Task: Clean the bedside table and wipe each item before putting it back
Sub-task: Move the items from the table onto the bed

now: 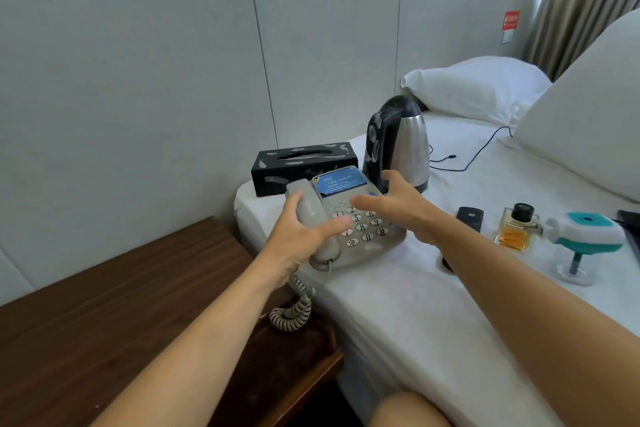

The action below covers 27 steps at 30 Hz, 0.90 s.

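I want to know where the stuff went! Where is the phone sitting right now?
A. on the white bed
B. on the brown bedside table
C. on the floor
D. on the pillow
A: the telephone sits on the white bed, near the tissue box and kettle, while the left hand grips its handset; the bedside table has no phone on it.
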Each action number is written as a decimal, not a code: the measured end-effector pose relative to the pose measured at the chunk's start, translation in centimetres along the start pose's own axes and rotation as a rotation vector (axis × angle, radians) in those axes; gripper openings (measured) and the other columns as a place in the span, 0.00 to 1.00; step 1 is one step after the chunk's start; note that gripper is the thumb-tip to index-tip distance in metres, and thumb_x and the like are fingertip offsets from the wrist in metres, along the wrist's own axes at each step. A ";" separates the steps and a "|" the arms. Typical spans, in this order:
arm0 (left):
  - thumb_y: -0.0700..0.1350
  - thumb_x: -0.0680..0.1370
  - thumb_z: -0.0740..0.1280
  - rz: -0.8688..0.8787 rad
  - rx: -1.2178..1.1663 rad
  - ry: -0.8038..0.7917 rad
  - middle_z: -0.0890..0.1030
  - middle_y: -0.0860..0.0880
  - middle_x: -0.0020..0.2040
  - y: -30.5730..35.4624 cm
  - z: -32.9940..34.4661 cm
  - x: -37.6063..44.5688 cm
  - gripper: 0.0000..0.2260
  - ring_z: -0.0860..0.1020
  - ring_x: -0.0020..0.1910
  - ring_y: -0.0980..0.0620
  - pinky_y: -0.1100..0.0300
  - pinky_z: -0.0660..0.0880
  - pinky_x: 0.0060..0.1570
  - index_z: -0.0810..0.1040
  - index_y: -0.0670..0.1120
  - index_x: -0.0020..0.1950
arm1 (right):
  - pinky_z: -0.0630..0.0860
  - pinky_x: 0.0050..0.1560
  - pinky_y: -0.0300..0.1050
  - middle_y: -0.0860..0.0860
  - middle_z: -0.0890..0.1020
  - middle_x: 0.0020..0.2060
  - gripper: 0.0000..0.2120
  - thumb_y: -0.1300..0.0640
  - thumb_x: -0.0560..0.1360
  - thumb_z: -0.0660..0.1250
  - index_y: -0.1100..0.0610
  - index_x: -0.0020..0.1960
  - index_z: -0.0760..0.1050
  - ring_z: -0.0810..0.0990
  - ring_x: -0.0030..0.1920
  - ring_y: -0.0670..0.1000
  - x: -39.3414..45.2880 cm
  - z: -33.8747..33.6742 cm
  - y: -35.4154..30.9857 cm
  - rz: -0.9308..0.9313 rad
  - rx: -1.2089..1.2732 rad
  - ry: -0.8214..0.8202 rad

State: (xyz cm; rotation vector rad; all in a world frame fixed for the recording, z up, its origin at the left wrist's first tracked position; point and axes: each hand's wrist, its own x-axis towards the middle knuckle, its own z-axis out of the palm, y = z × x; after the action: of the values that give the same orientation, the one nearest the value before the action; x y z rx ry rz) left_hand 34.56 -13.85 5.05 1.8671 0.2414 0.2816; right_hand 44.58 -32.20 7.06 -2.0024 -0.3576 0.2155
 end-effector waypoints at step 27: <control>0.56 0.74 0.78 0.022 0.499 0.052 0.79 0.54 0.60 -2.9 -12.3 -9.2 0.23 0.80 0.56 0.56 0.54 0.78 0.59 0.77 0.57 0.67 | 0.78 0.50 0.52 0.49 0.84 0.44 0.08 0.55 0.76 0.69 0.54 0.53 0.83 0.81 0.47 0.53 -8.0 10.3 -1.2 -0.942 -0.653 -0.262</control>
State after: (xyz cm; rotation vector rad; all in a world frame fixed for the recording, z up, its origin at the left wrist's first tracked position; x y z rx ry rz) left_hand 21.86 -4.66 5.28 2.3577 0.3506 0.3049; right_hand 33.70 -25.77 3.53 -2.1784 -1.6442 -0.2778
